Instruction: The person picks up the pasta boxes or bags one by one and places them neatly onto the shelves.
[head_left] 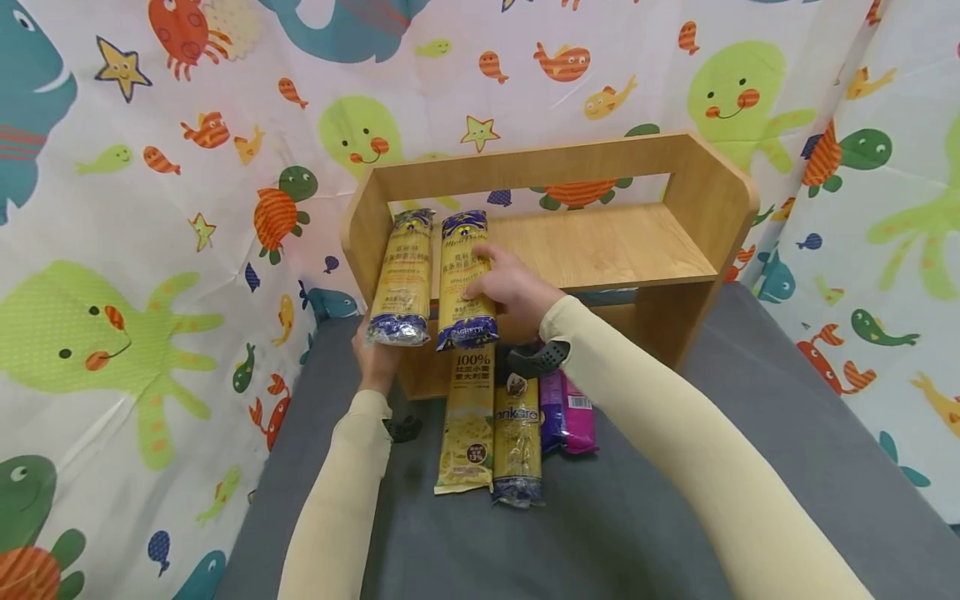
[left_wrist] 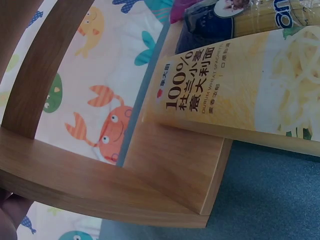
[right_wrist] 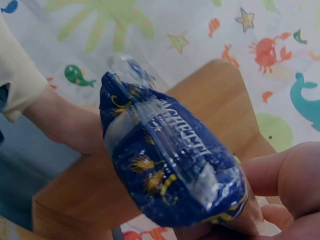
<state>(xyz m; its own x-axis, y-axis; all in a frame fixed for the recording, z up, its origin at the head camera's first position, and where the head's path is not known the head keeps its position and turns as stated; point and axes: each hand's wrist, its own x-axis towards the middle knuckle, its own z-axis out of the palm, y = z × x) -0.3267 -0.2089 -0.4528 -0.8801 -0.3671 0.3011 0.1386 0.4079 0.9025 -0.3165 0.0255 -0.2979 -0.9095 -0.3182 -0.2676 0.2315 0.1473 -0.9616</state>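
Observation:
My right hand (head_left: 519,287) grips a yellow-and-blue spaghetti pack (head_left: 467,287), thumb and fingers at its right edge. The pack is over the upper board of a wooden shelf (head_left: 600,243), its blue end (right_wrist: 172,160) toward me. A matching spaghetti pack (head_left: 403,279) is at the shelf's left end, beside the side panel. My left hand (head_left: 377,360) is low at the shelf's left side, below that pack. In the left wrist view only a bit of the hand (left_wrist: 14,214) shows, by the panel's outer face; its fingers are mostly hidden.
In the lower compartment, sticking out over the grey table (head_left: 465,550), lie a cream pasta pack (head_left: 467,433), a clear-and-blue pasta pack (head_left: 517,442) and purple-pink packaging (head_left: 573,417). A sea-animal cloth (head_left: 225,167) hangs behind and at both sides.

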